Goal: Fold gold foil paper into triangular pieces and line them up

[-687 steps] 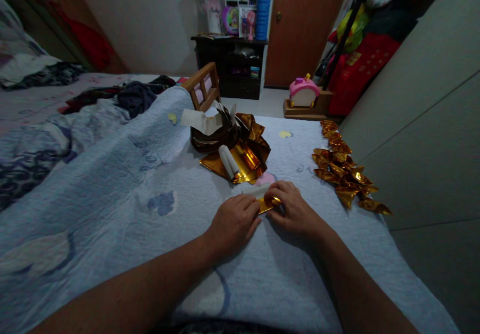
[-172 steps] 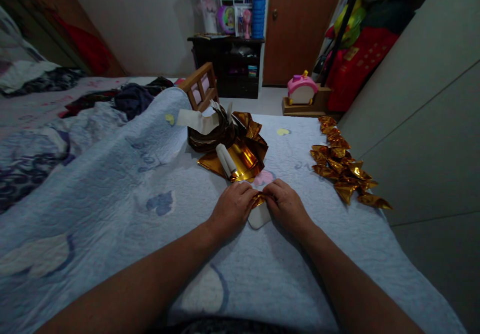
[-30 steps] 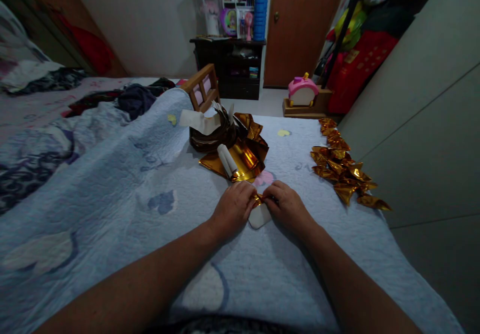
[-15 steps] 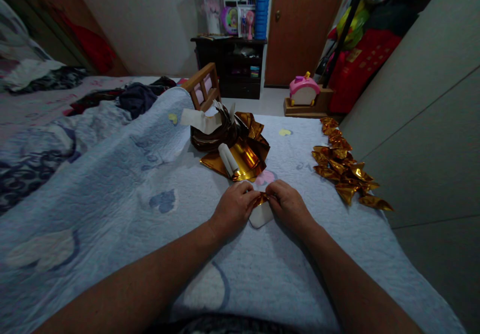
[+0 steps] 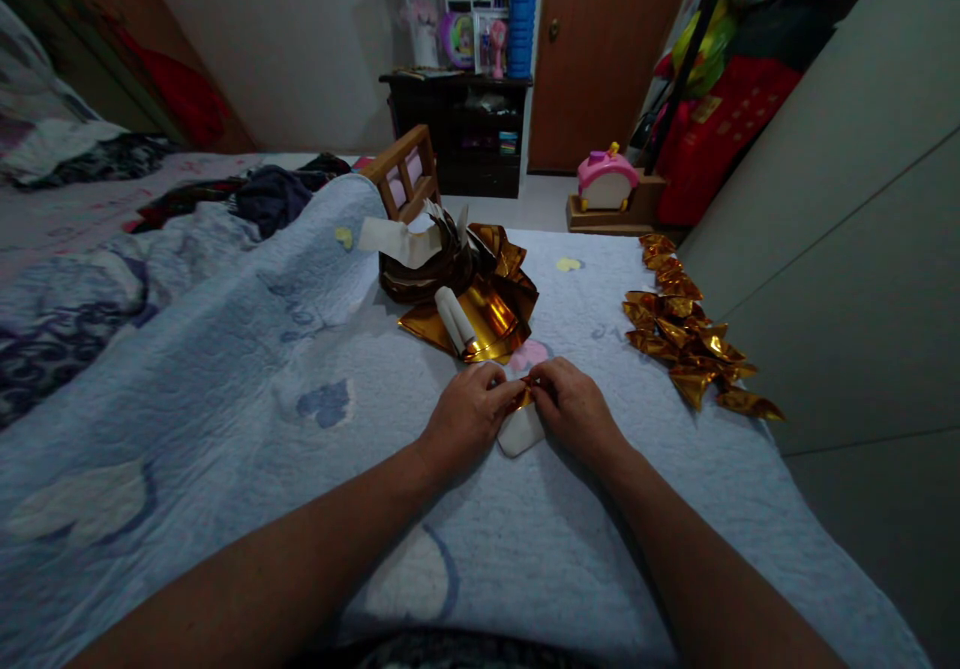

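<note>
Both my hands meet over the blue quilt (image 5: 247, 379) and pinch a small folded piece of gold foil paper (image 5: 523, 395) between their fingertips. My left hand (image 5: 463, 417) grips its left end, my right hand (image 5: 574, 409) its right end. Under the fingers lies a white flat object (image 5: 519, 433), partly hidden. Just beyond my hands sits a stack of gold foil sheets (image 5: 487, 321) with a white roll (image 5: 453, 321) on it. A row of folded gold pieces (image 5: 686, 334) lies along the right edge of the bed.
A dark basket (image 5: 421, 269) with white paper stands behind the foil stack, next to a wooden chair back (image 5: 401, 179). Rumpled bedding and clothes (image 5: 270, 194) lie at the left. A grey wardrobe wall (image 5: 847, 219) runs down the right. A pink toy (image 5: 606, 177) sits on the floor.
Over the last second my fingertips have shifted slightly on the gold piece, pressing it closer together. Compared with much earlier, the piece is smaller and more folded.
</note>
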Motion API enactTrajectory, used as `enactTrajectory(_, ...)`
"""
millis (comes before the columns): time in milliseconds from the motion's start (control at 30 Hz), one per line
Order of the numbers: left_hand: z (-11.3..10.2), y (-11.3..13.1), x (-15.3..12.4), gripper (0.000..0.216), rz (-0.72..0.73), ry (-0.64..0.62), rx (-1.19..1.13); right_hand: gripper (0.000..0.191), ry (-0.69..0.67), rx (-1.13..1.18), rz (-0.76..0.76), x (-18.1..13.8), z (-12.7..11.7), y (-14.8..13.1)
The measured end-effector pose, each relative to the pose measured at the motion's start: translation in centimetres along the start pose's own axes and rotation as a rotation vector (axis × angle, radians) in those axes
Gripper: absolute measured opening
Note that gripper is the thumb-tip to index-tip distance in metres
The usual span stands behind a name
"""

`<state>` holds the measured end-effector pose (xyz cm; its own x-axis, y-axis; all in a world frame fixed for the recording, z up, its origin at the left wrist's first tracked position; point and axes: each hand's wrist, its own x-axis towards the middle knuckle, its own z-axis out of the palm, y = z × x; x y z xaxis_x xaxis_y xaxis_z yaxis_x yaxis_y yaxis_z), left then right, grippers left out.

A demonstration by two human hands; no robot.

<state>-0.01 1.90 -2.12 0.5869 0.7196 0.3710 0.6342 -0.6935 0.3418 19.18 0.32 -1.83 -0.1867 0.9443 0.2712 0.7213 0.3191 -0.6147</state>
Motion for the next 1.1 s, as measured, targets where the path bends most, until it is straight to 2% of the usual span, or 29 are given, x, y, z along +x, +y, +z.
enactTrajectory(633, -0.42, 0.31, 0.12, 0.021, -0.04, -0.051, -0.016, 0.019, -0.092, 0.021, -0.032, -0.07, -0.46, 0.03)
enactTrajectory(1100, -0.12, 0.05, -0.02, 0.026, -0.004, -0.003, -0.019, 0.021, -0.125, 0.021, -0.069, -0.16, -0.81, -0.2)
